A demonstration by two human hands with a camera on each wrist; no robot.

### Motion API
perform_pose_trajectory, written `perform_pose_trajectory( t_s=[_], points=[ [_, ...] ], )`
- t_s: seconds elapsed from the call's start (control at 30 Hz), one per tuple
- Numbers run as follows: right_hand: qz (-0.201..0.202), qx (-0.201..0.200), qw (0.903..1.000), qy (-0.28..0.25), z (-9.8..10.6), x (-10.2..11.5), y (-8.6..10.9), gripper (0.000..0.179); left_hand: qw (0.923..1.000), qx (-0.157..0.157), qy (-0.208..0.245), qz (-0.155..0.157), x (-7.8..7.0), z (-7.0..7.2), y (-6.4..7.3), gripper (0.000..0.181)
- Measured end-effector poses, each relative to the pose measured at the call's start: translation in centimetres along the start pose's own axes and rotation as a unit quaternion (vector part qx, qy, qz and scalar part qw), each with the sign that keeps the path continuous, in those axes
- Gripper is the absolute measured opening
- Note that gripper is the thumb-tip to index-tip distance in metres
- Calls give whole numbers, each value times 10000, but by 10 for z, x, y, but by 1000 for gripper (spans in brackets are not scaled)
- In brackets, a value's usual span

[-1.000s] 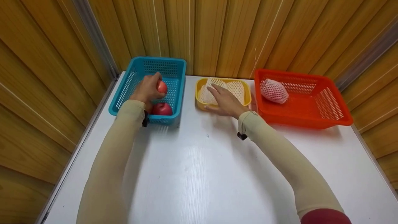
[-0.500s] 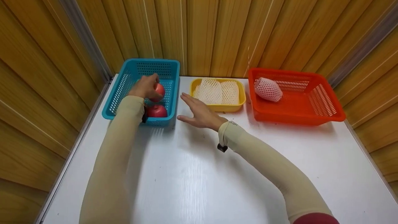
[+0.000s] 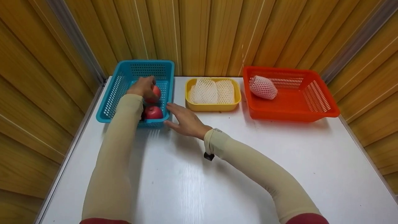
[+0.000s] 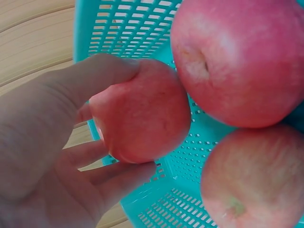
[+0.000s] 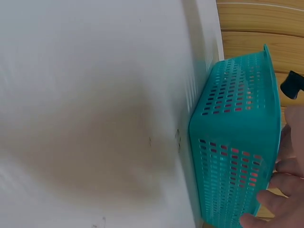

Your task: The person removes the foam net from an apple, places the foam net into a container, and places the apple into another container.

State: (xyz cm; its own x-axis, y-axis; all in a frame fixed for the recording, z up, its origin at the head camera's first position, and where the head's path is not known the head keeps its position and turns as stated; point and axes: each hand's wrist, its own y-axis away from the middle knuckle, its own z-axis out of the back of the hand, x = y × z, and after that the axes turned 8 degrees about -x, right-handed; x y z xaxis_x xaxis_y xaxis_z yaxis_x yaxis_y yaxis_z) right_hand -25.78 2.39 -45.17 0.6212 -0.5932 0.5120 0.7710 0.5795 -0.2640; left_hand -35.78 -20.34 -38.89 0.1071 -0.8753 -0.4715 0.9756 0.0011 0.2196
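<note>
Head view: bright; pale glare streaks the smooth white table [image 3: 189, 189]; soft shadows flank the beige fabric sleeves [image 3: 248, 161]; yellow-brown wood-grain panels [image 3: 192, 37] splay toward the edges. Left-wrist view: a whitish highlight marks the round red upper-right apple [image 4: 247, 61]. Right-wrist view: a broad, diffuse brownish shadow crosses the table.

wood-grain walls [image 3: 192, 37] around white table [image 3: 174, 186]

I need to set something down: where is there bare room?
Bare: the white table between the sleeves, and the red basket right of the netted fruit. Crowded: the blue basket, with apples and the left hand; the yellow basket, holding nets.
</note>
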Motion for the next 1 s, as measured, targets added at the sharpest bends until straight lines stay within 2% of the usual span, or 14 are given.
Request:
perform_pose_trajectory(
  t_s=[0.13,0.27,0.57,0.7,1.0],
  points=[
    [-92,-182,9998,81,-6,4,-1,63,9997,104,-222,-23,-5,1,-3,80],
    [-221,-316,9992,125,-8,6,-1,61,9995,175,-263,9,-11,1,-6,78],
    [-441,-360,9984,63,-11,9,-2,58,9984,390,23,418,-30,5,20,80],
    [-466,-338,9983,85,-12,10,-3,58,9979,424,77,481,-31,3,24,81],
    [-473,-388,9977,275,-14,9,-2,58,9935,413,532,918,-33,-3,30,81]
  ],
)
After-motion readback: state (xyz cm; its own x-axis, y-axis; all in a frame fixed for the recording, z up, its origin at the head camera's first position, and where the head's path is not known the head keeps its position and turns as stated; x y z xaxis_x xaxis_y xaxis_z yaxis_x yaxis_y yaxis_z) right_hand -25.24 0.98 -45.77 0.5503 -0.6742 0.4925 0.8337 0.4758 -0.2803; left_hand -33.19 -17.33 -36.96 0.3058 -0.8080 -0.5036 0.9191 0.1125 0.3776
